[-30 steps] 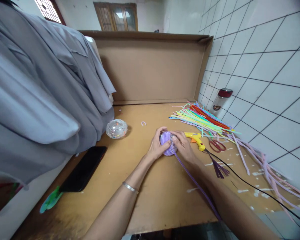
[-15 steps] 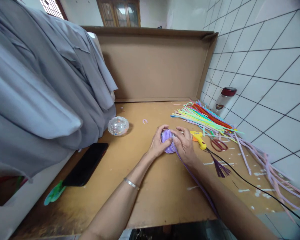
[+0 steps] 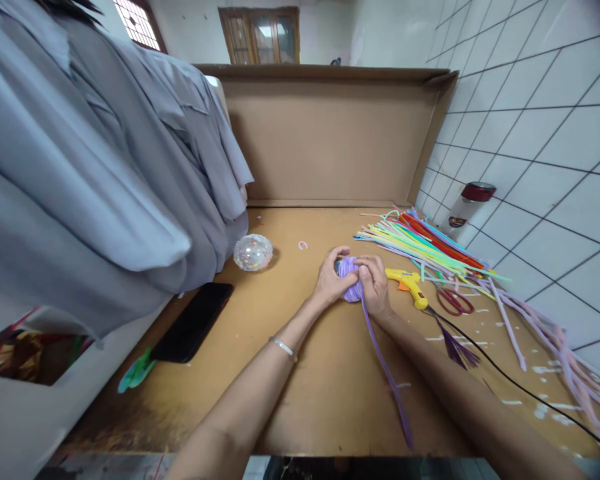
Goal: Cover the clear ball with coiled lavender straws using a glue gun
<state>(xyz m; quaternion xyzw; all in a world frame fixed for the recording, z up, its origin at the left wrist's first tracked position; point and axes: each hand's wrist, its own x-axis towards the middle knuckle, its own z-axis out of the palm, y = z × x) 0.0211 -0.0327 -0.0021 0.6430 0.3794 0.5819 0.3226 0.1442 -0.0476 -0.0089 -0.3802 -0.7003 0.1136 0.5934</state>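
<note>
Near the middle of the table, a round bundle wound with purple strands [image 3: 351, 291] is between both hands. My left hand [image 3: 330, 280] wraps its left side, thumb on the front. My right hand [image 3: 374, 283] presses its upper right side with bent fingers and thumb. From the bundle a long purple strand [image 3: 384, 363] hangs down and trails toward the table's front edge. Just right of my right hand lies a yellow glue gun [image 3: 411, 288] with a black cord. Red-handled scissors [image 3: 455, 301] lie beyond it.
Colourful pipe cleaners [image 3: 425, 243] lie at the back right, with a red-lidded jar [image 3: 467, 207] behind. A clear bowl [image 3: 253, 253], a black phone [image 3: 195, 323] and a green clip-like item [image 3: 137, 371] lie left. Grey cloth [image 3: 145, 167] hangs at left; cardboard [image 3: 330, 140] stands behind.
The view has shifted, so things appear farther right. The purple strand now hangs in front of my right forearm, free of it, and my right hand's fingers are closer together on the bundle.
</note>
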